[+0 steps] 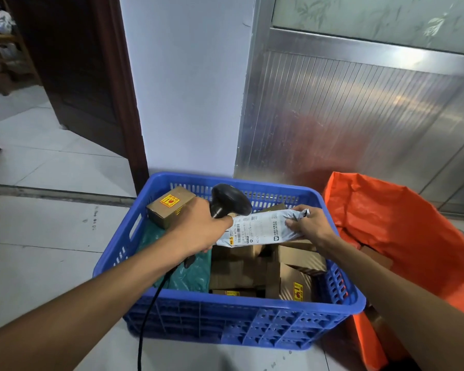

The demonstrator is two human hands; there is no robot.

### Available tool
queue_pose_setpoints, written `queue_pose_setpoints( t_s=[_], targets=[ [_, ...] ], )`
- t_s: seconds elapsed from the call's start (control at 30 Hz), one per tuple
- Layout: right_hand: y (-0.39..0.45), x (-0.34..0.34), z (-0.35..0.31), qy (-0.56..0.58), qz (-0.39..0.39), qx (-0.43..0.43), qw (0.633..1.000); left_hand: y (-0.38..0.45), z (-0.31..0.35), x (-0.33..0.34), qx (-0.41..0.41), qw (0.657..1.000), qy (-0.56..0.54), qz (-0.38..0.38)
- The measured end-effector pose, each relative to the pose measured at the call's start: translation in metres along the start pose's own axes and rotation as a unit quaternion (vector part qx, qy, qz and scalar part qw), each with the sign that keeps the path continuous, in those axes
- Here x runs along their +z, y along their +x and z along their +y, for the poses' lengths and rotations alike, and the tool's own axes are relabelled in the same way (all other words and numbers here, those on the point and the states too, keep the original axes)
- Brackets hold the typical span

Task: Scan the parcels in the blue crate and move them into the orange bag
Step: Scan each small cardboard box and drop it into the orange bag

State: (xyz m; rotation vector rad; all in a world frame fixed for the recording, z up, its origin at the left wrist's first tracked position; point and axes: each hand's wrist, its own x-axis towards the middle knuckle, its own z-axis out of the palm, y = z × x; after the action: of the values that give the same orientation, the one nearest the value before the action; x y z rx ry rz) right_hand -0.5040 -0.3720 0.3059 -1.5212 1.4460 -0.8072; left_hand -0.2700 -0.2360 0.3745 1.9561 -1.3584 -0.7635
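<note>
Above the blue plastic crate (241, 325), the right hand (310, 223) grasped the grey plastic mailer parcel (260, 228), long axis leftward toward the left hand (198, 228) clenching the black handheld scanner (229, 202); orange woven bag (402, 236) lay right.

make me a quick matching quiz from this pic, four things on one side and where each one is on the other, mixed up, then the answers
Things:
1. barcode scanner
2. grey mailer bag
3. green plastic parcel
4. orange bag

Places:
A. lying in the left part of the blue crate
B. on the floor to the right of the crate
C. held in the left hand
D. held in the right hand, above the crate

Pairs: 1-C, 2-D, 3-A, 4-B
</note>
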Motion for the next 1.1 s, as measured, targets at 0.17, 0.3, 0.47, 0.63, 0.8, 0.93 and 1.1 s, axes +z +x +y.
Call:
queue_pose_setpoints(
  t_s=[0.17, 0.3, 0.47, 0.63, 0.8, 0.93, 1.1],
  targets=[
    [-0.0013, 0.0058, -0.0027, 0.013, -0.018, -0.005, 1.000, 0.0015, -0.0015, 0.0023, -0.004, 1.000, -0.009, 0.003],
    [-0.0040, 0.0061, -0.0050, 0.029, -0.029, -0.008, 0.999, 0.0013, -0.0016, 0.0017, -0.003, 1.000, -0.009, -0.001],
    [-0.0061, 0.0051, -0.0068, 0.033, -0.038, -0.012, 0.999, 0.0002, -0.0001, 0.0014, -0.006, 1.000, -0.008, -0.001],
    [-0.0043, 0.0047, -0.0044, 0.037, -0.026, -0.022, 0.999, -0.0025, 0.0012, 0.0006, -0.032, 0.998, -0.047, -0.014],
    [-0.0031, 0.0041, -0.0034, 0.048, -0.028, -0.036, 0.998, -0.0053, 0.0048, -0.0021, -0.061, 0.989, -0.131, -0.034],
    [-0.0031, 0.0050, -0.0042, 0.054, -0.027, -0.039, 0.997, -0.0055, 0.0038, -0.0025, -0.071, 0.986, -0.144, -0.033],
    [-0.0021, 0.0053, -0.0029, 0.059, -0.028, -0.035, 0.997, -0.0060, 0.0051, -0.0025, -0.074, 0.985, -0.156, -0.023]
  ],
)
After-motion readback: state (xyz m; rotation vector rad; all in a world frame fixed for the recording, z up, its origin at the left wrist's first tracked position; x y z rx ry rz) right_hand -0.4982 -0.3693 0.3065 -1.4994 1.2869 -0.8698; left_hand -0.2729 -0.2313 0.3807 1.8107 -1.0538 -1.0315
